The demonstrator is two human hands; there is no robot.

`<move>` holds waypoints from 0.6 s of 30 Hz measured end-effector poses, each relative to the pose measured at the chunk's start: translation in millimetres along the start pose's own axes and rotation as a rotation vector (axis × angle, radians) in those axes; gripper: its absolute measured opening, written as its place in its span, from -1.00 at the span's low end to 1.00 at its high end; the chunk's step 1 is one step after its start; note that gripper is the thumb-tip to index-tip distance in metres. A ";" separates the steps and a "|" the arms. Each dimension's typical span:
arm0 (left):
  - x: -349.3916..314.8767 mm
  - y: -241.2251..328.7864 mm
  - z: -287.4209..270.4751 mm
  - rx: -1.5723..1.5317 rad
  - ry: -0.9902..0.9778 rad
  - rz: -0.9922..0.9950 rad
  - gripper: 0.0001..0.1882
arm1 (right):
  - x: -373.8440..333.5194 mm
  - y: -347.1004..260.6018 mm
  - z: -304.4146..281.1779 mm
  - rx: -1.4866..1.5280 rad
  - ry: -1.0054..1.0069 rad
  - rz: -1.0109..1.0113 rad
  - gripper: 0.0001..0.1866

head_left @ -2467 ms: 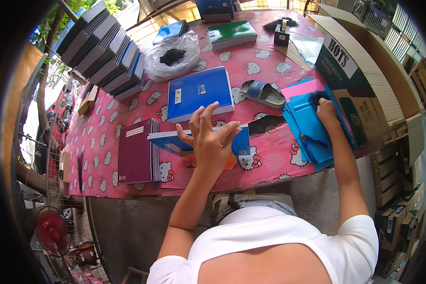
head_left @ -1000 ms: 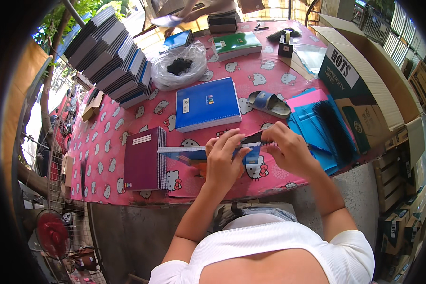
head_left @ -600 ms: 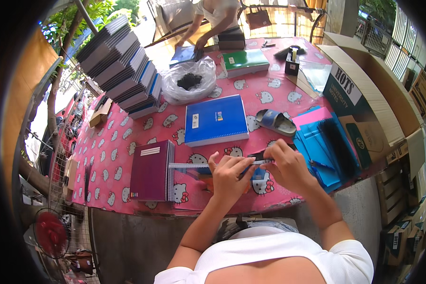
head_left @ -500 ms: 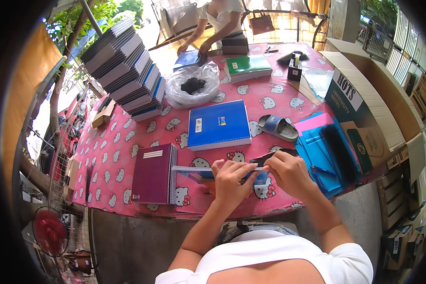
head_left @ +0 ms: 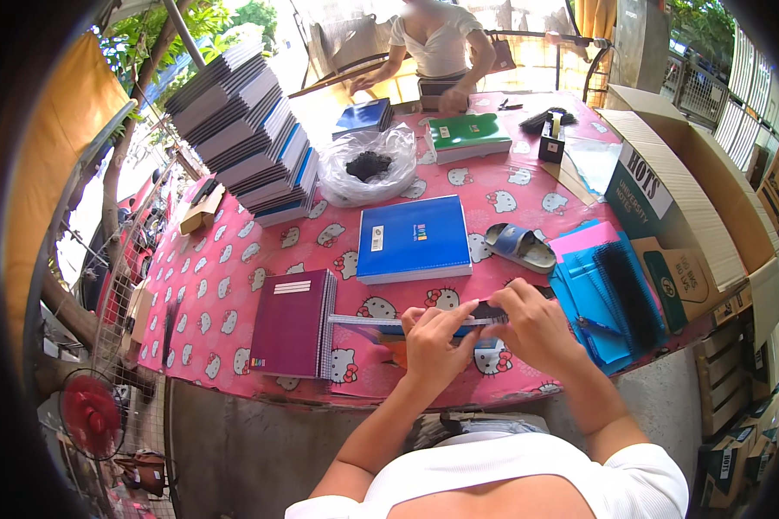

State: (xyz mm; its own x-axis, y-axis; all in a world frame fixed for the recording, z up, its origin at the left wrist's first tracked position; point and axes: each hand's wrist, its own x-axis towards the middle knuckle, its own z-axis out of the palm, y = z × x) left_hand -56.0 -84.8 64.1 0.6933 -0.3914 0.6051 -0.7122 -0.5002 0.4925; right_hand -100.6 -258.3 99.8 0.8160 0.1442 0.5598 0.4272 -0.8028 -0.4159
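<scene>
My left hand (head_left: 437, 348) is closed on a notebook (head_left: 368, 321), which it holds edge-on so that its white binding edge faces up. A strip of blue cover shows under that edge. My right hand (head_left: 535, 333) is at the notebook's right end, fingers curled in. Something dark lies by those fingertips, but its kind is hidden. To the left, a purple spiral notebook stack (head_left: 292, 324) lies against the notebook's far end. Beyond my hands rests a stack of blue notebooks (head_left: 414, 238).
A tall notebook pile (head_left: 255, 138) leans at the left, beside a plastic bag (head_left: 389, 186) of black pieces. On the right are a slipper (head_left: 519, 246), blue covers (head_left: 580, 290) with black coils (head_left: 627, 290), and an open carton (head_left: 666, 195). Across the table stands a co-worker (head_left: 437, 52) near green notebooks (head_left: 467, 137).
My right fingers have shifted and lifted slightly at the notebook's end; my left hand keeps its hold. The co-worker's hands have left the far blue notebooks and moved apart. The view has shifted slightly.
</scene>
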 end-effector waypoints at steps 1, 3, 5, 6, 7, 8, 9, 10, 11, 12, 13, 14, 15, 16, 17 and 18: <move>0.7 2.4 1.7 -0.005 0.015 -0.014 -0.62 | 1.4 -2.2 -1.9 0.003 0.025 0.018 -0.82; 1.0 3.0 1.3 -0.024 0.031 -0.031 -0.56 | -2.5 5.4 4.5 -0.010 -0.004 -0.040 -0.84; -1.4 2.2 0.3 -0.056 0.029 -0.047 -0.53 | -1.5 5.2 5.4 0.001 0.002 -0.044 -0.86; 1.0 3.2 -0.4 -0.088 0.037 -0.083 -0.52 | 2.1 2.3 4.1 0.018 0.027 -0.022 -0.87; 3.1 7.3 -2.4 -0.122 0.042 -0.127 -0.52 | 2.8 -0.4 3.2 0.037 0.046 0.005 -0.87; 4.3 9.2 -3.7 -0.154 0.048 -0.172 -0.52 | 1.7 1.3 4.9 0.018 -0.016 -0.022 -0.87; 3.0 6.2 -5.6 -0.128 0.036 -0.117 -0.54 | 0.6 5.2 7.3 0.002 -0.078 -0.051 -0.85; -0.2 0.7 -7.6 -0.108 0.023 -0.065 -0.57 | -0.1 10.6 7.1 -0.016 -0.145 -0.078 -0.83; -4.9 -3.5 -10.0 -0.088 0.000 -0.015 -0.59 | 8.2 20.9 -2.9 -0.020 -0.428 0.035 -0.84; -10.8 -6.0 -12.8 -0.082 -0.012 0.017 -0.63 | 28.1 27.3 -14.0 0.013 -0.664 0.172 -0.80; -13.6 -7.7 -14.3 -0.079 -0.015 0.054 -0.67 | 46.9 41.9 -12.8 -0.162 -0.716 0.113 -0.75; -10.4 -4.1 -11.0 -0.098 -0.015 0.113 -0.70 | 42.0 105.7 25.7 -0.265 -0.531 0.203 -0.70; -10.3 -0.3 -17.8 -0.001 -0.005 0.084 -0.78 | 67.4 96.6 25.0 -0.318 -0.597 0.460 -0.61; -11.1 1.2 -16.1 0.019 0.004 0.078 -0.77 | 62.1 130.4 40.8 -0.435 -0.502 0.464 -0.52; -11.0 2.3 -14.7 0.044 0.016 0.075 -0.76 | 58.7 163.3 54.1 -0.510 -0.595 0.535 -0.53; -11.6 1.9 -14.9 0.078 0.031 0.068 -0.75 | 41.0 185.9 70.0 -0.535 -0.569 0.525 -0.53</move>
State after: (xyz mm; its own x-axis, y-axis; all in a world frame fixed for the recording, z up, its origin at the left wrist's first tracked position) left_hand -67.1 -69.6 67.3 0.6389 -0.4031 0.6552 -0.7461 -0.5322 0.4001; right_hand 39.6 -361.2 -4.7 0.9814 -0.1643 -0.0994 -0.1700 -0.9841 -0.0519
